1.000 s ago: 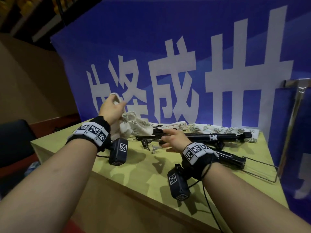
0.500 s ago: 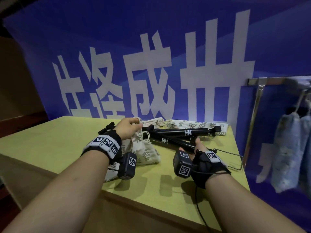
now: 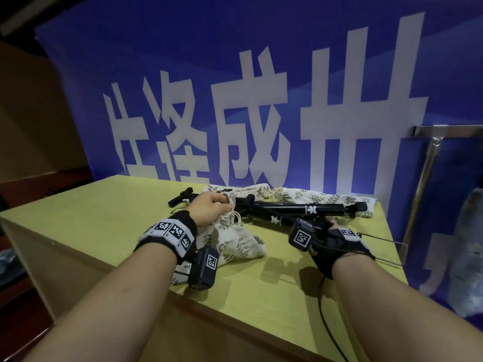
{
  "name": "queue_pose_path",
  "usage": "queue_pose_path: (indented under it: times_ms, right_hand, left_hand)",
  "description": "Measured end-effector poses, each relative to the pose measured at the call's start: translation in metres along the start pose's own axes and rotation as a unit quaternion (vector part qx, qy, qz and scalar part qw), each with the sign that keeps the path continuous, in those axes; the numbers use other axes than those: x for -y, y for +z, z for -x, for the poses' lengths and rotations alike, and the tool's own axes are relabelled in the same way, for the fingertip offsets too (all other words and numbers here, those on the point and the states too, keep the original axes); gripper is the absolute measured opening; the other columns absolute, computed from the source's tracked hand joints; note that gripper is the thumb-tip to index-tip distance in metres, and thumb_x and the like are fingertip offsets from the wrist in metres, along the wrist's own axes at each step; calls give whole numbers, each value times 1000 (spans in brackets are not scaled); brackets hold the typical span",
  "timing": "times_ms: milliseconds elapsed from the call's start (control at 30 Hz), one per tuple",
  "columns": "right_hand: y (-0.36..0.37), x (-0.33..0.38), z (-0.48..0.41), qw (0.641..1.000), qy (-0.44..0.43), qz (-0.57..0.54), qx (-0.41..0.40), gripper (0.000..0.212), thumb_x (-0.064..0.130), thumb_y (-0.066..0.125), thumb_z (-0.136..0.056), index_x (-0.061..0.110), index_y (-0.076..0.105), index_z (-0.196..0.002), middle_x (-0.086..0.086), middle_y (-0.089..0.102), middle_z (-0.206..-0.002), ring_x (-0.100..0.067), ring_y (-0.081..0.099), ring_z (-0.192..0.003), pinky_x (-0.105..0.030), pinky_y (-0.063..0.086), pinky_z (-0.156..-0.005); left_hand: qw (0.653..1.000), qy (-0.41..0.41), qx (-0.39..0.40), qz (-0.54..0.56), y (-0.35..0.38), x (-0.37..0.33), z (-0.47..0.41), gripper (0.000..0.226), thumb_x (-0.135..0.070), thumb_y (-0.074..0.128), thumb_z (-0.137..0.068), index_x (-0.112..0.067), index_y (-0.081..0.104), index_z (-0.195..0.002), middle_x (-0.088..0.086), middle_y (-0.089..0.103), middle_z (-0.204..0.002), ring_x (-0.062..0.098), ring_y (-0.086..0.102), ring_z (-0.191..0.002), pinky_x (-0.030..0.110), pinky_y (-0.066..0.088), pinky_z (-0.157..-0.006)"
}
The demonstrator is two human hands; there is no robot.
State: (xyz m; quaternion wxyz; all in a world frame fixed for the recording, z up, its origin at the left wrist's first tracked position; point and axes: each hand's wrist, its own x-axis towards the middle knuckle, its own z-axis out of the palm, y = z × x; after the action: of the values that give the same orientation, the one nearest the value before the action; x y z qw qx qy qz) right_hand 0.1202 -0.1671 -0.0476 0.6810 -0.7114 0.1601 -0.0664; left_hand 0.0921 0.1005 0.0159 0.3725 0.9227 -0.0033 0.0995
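Two black poles, two hands

Leaf-print pouch, mouth bunched, beside black poles

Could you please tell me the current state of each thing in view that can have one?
left hand: grips the gathered neck of the drawstring bag.
drawstring bag: slumped on the table, neck bunched, cord loose.
right hand: at the black poles, fingers hidden, so its grip is unclear.
black poles: collapsed, lying flat.
spare bags: flat at the back, under the poles.
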Motion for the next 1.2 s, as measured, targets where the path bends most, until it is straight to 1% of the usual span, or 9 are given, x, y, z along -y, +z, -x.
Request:
queue_pose_path:
  times_ms: [167,300,367,467,567,667,933,1067,1200]
  right_hand:
    - [2,0,-2,998,25,56,-1,49,42,58,-89,22,46,-132,-8,59,-122,-28,59,-106,-35,47,-77]
    - [9,3,-7,964,140,-214,73,48,26,47,-97,12,35,-142,-7,53,-121,-24,56,-102,-32,46,-66]
    - [12,0,-8,917,160,-361,58,47,28,44,-98,12,35,-142,-12,48,-130,-27,56,-108,-33,52,-78]
    - [9,4,-3,885,184,-426,43,34,35,55,-91,20,47,-121,-15,48,-124,-32,61,-90,-36,54,-82]
    - [5,12,3,874,164,-451,77,36,32,65,-86,17,53,-115,-13,49,-114,-30,59,-94,-37,55,-80]
    - [6,21,12,913,105,-376,122,18,15,67,-86,11,60,-102,-8,60,-105,-20,63,-87,-26,55,-61]
    - [2,24,21,896,65,-419,133,27,13,63,-89,3,51,-112,-15,64,-96,-29,68,-81,-34,58,-76]
    - [-11,30,18,855,87,-502,99,33,14,65,-88,1,52,-115,-18,62,-103,-31,65,-91,-43,54,-90]
    - [-28,34,12,845,80,-520,99,21,22,64,-90,7,56,-102,-16,61,-104,-26,64,-93,-37,55,-88]
  left_hand:
    - [1000,-1,-4,13,7,-2,1,24,-23,63,-94,-14,67,-116,-4,64,-104,12,61,-87,14,43,-66]
    - [999,-4,-8,32,8,-1,3,27,-24,63,-94,-17,64,-120,-5,65,-111,9,59,-76,22,46,-70]
    - [1000,-7,-16,24,6,0,4,37,-25,64,-94,-16,60,-130,-4,59,-126,14,61,-98,28,45,-87]
    - [999,0,-33,17,4,0,5,42,-23,65,-93,-12,58,-133,2,54,-139,19,53,-123,30,40,-101]
    - [998,11,-46,28,3,-3,8,36,-18,64,-93,-9,61,-128,0,58,-127,6,57,-92,12,44,-74]
    - [998,-2,-43,45,3,-1,10,38,-15,63,-94,-10,57,-131,-7,53,-112,-2,51,-71,3,41,-51]
    - [994,-56,51,82,0,-10,19,68,2,59,-91,-24,36,-150,10,62,-103,7,54,-51,19,42,-46]
    - [988,-80,96,92,3,-12,23,87,4,64,-86,-33,23,-153,16,63,-108,12,57,-57,22,46,-47]
    - [983,-97,135,77,2,-13,18,107,5,71,-81,-41,9,-154,22,67,-103,20,64,-65,31,53,-58]
